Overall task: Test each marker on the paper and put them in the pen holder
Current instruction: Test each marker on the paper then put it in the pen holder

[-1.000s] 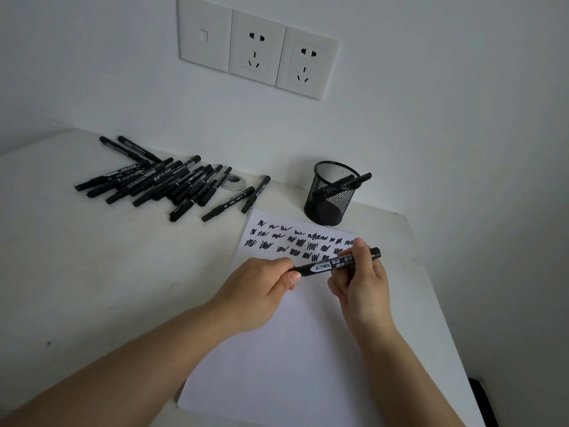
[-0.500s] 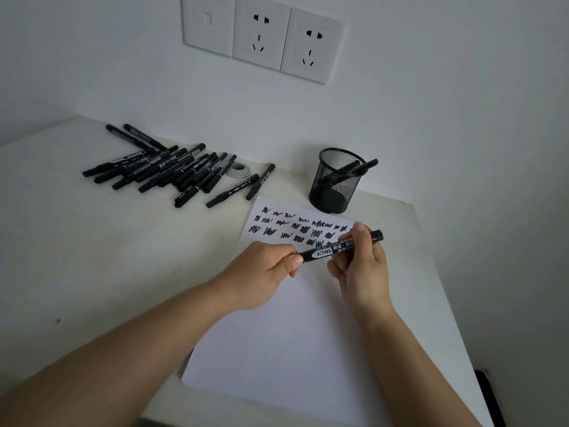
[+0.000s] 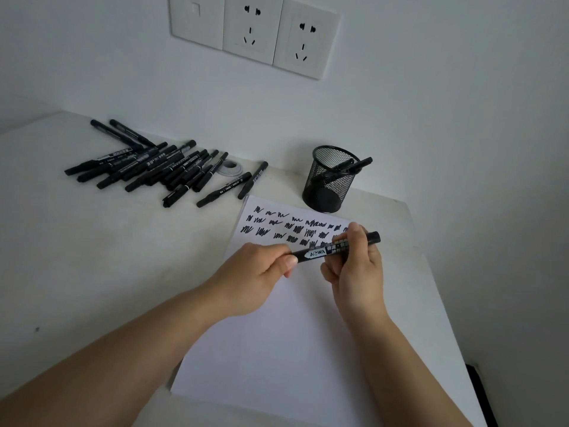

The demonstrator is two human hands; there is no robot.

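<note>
A black marker [image 3: 320,252] with a white label hangs level above the white paper [image 3: 277,334]. My left hand [image 3: 258,272] pinches its left end, and my right hand [image 3: 354,266] grips its barrel toward the right end. The left tip is hidden inside my fingers. Rows of black scribbles [image 3: 292,229] cover the paper's far edge. A black mesh pen holder [image 3: 331,180] stands behind the paper with two markers [image 3: 354,166] leaning in it. Several black markers [image 3: 160,167] lie in a pile at the back left.
The white table [image 3: 92,257] ends at a wall with a switch and sockets [image 3: 255,32]. A small grey ring [image 3: 230,168] lies among the piled markers. The table's right edge [image 3: 431,272] drops off beside my right hand.
Both hands keep the same hold on the marker. Only the view shifted slightly; the marker stays level above the paper.
</note>
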